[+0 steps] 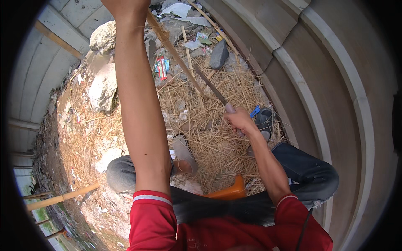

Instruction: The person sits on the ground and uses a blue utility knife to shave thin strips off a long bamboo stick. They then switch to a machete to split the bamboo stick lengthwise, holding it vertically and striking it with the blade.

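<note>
At the top edge, my left hand [125, 7] is partly cut off by the frame, closed on a pale bamboo strip [178, 54]. From the fist the strip slants down to the right, its lower end near the straw. My right hand [240, 120] is wrapped round the handle of a long knife [215, 93], whose dark blade points up and left. The blade lies beside the strip's lower part; whether they touch I cannot tell.
Straw and shavings [213, 138] cover the ground between my feet. An orange plastic stool [228, 190] is under me. Pale rocks [103, 88], a dark stone [219, 54] and wrappers [161, 67] lie ahead. A ribbed metal sheet wall [318, 62] stands close on the right.
</note>
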The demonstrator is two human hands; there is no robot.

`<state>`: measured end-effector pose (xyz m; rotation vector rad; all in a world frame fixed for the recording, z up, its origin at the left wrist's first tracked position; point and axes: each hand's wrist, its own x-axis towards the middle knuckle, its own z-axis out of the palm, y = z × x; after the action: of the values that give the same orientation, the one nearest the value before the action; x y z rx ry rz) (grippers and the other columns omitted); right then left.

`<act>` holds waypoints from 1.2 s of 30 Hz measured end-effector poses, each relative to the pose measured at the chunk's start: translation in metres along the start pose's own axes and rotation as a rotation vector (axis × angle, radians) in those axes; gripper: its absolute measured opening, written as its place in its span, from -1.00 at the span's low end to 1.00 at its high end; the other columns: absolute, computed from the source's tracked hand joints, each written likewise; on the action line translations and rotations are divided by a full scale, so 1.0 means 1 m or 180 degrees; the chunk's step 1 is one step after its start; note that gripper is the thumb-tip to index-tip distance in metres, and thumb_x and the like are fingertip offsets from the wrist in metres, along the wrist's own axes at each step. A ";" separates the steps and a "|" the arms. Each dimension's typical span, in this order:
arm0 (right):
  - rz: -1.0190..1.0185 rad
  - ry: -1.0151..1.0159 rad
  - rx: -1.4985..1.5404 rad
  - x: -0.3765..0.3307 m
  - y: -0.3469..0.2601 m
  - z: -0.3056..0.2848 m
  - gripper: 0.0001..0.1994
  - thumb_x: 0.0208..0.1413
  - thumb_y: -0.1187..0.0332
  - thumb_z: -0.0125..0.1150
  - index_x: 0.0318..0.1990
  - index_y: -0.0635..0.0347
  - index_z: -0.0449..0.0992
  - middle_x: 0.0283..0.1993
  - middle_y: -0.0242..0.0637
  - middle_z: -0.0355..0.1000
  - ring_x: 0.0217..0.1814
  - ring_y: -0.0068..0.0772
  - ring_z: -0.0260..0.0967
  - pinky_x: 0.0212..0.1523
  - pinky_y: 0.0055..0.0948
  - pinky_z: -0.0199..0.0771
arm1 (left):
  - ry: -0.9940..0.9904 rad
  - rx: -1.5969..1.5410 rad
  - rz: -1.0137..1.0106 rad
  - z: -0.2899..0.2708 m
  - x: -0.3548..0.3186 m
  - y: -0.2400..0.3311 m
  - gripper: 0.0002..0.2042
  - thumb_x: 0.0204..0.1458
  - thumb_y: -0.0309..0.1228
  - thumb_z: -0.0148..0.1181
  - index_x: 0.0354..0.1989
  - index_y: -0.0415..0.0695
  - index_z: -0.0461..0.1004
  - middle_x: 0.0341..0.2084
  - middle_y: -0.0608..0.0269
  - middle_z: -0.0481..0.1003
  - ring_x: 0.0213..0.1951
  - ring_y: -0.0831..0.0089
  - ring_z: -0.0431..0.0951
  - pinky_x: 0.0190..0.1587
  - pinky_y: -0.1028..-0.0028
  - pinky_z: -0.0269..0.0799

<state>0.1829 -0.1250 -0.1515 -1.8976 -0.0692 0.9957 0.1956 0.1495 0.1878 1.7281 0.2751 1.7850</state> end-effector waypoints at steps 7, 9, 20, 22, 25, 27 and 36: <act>-0.3724 0.0811 0.2059 -0.130 -0.272 -0.061 -0.66 0.19 0.29 0.24 -0.57 0.11 0.26 -0.70 -0.47 0.13 -0.76 -0.60 0.06 -0.62 -0.39 0.30 | -0.0082 -0.0164 -0.0092 0.003 0.000 -0.001 -0.52 0.34 -0.12 0.01 -0.57 -0.20 0.40 -0.75 0.38 0.28 -0.63 0.54 0.25 -0.55 0.34 0.14; -0.4392 0.0861 0.2604 -0.128 -0.265 -0.041 -0.68 0.18 0.37 0.22 -0.57 0.17 0.28 -0.72 -0.42 0.20 -0.77 -0.59 0.13 -0.67 -0.44 0.28 | 0.0044 0.0145 -0.0023 0.000 0.002 0.005 -0.53 0.35 -0.13 0.01 -0.57 -0.21 0.40 -0.74 0.38 0.28 -0.63 0.53 0.25 -0.55 0.33 0.14; 0.1001 -0.0525 0.1166 -0.011 0.067 0.031 -0.83 0.12 0.35 0.22 -0.45 0.22 0.45 -0.62 -0.36 0.26 -0.69 -0.48 0.20 -0.58 -0.36 0.34 | -0.0198 -0.0535 -0.0462 -0.017 -0.018 0.005 -0.56 0.35 -0.11 0.00 -0.59 -0.06 0.30 -0.75 0.49 0.19 -0.70 0.65 0.15 -0.64 0.46 0.04; 0.0416 -0.0406 0.1301 -0.023 -0.019 -0.008 -0.82 0.05 0.45 0.29 -0.38 0.15 0.34 -0.63 -0.49 0.17 -0.73 -0.64 0.07 -0.65 -0.42 0.28 | -0.0116 -0.0428 -0.0279 -0.017 -0.008 -0.001 -0.56 0.36 -0.10 0.00 -0.60 -0.01 0.28 -0.76 0.51 0.18 -0.72 0.69 0.13 -0.66 0.50 0.01; -0.1130 -0.0103 0.1673 -0.072 -0.152 -0.056 -0.79 0.06 0.42 0.32 -0.42 0.18 0.33 -0.63 -0.51 0.19 -0.74 -0.67 0.08 -0.67 -0.44 0.25 | -0.0190 -0.0941 -0.0543 -0.015 -0.007 -0.002 -0.55 0.36 -0.10 0.00 -0.62 0.01 0.25 -0.78 0.54 0.14 -0.72 0.69 0.14 -0.67 0.52 -0.01; -0.2444 0.0263 0.1884 -0.108 -0.219 -0.060 -0.75 0.09 0.41 0.30 -0.46 0.08 0.29 -0.67 -0.55 0.10 -0.74 -0.68 0.04 -0.61 -0.46 0.25 | -0.0200 -0.0822 -0.0555 -0.025 -0.007 -0.003 -0.54 0.36 -0.10 0.01 -0.64 0.02 0.24 -0.79 0.53 0.14 -0.72 0.70 0.15 -0.67 0.52 -0.02; -0.1947 0.1709 0.0070 -0.005 0.091 0.079 -0.76 0.07 0.41 0.28 -0.51 0.20 0.33 -0.67 -0.35 0.25 -0.66 -0.45 0.22 -0.61 -0.31 0.27 | -0.0333 -0.0782 -0.0531 -0.001 -0.009 0.007 -0.51 0.37 -0.12 -0.01 -0.67 -0.03 0.25 -0.79 0.52 0.16 -0.73 0.67 0.15 -0.69 0.49 -0.01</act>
<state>0.0963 -0.1191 -0.2348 -1.8884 -0.2995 0.0692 0.1925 0.1393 0.1843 1.5700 0.1439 1.5345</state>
